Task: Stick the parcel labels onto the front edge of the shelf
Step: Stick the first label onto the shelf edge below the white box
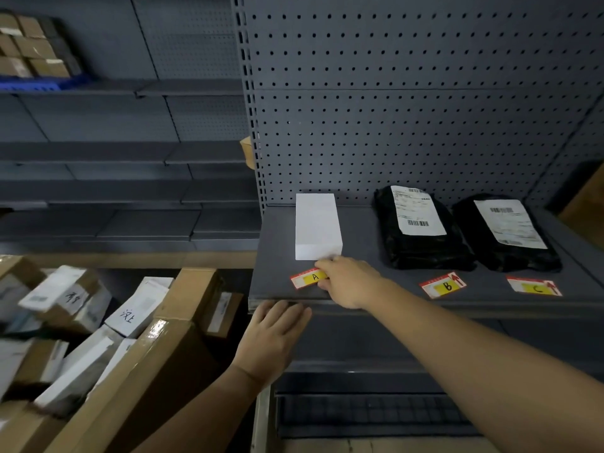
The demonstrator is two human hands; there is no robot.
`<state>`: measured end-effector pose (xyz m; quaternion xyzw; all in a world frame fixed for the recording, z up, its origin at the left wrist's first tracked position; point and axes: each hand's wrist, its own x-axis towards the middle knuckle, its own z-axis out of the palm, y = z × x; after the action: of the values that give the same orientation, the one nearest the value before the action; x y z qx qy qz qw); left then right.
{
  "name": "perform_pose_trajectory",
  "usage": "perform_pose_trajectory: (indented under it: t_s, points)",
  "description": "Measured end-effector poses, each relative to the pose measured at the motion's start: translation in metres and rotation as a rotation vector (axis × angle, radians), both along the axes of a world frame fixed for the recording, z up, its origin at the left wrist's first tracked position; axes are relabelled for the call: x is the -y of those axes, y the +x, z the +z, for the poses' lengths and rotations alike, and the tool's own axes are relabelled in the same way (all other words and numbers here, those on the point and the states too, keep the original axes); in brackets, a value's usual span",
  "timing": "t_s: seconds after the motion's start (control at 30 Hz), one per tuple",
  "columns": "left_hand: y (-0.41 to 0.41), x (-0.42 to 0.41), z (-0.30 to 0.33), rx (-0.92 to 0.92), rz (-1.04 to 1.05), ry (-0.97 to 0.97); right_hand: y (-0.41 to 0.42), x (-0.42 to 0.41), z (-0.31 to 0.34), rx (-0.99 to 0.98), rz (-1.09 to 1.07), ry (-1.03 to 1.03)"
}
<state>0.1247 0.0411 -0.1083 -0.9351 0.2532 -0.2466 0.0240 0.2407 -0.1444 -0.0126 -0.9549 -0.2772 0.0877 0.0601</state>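
Right hand: the right hand (346, 282) reaches over the shelf (359, 289) and pinches the label marked A (309, 277) at its right end, with fingers curled on it. I think it is picking the label up so it can go on the front edge.
Left hand: the left hand (271, 338) is spread out with straight fingers. The fingertips touch the front edge of the shelf (425, 310), just under label A. I think it is marking or steadying the spot where the label will stick.
Label A: it lies flat on top of the shelf, near the front, right in front of the white box (317, 225).
Label B: the label marked B (443, 285) lies flat on the shelf in front of the middle black bag parcel (421, 246). No hand touches it.
Label C: the label marked C (534, 286) lies flat in front of the right black bag parcel (510, 253). No hand touches it.
Why the labels sit so: each one lies in front of its own parcel, so it looks like each label belongs with that parcel.
Front edge: no label is stuck there yet, so the job looks like it is just starting.
Cardboard boxes: a heap of brown and white boxes (98, 338) sits low on the left. They are closed, so I cannot tell what is inside.
Blue crate: up high on the left, a blue crate (39, 83) holds a stack of small brown boxes (29, 47).
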Motion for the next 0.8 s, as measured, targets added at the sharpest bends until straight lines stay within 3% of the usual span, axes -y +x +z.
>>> perform_pose_trajectory:
  t_s: [0.23,0.37,0.5,0.6,0.73,0.8]
  points:
    - [0.000,0.005,0.002,-0.030,0.031,-0.049,0.007,-0.002,-0.004,-0.086,-0.097,0.119]
    - [0.001,0.006,0.003,-0.031,0.038,-0.066,0.008,0.001,-0.002,0.136,0.029,0.021]
    - [-0.001,0.012,0.009,-0.024,0.068,-0.114,0.006,0.013,-0.007,0.366,0.194,0.150]
    - [-0.002,0.023,0.021,-0.083,0.184,-0.278,0.002,0.022,-0.007,0.510,0.277,0.277]
    - [0.002,0.043,0.040,-0.325,0.402,-0.774,-0.015,0.039,-0.015,0.656,0.396,0.313]
    - [0.007,0.051,0.044,-0.381,0.490,-0.899,-0.024,0.044,-0.022,0.709,0.436,0.347]
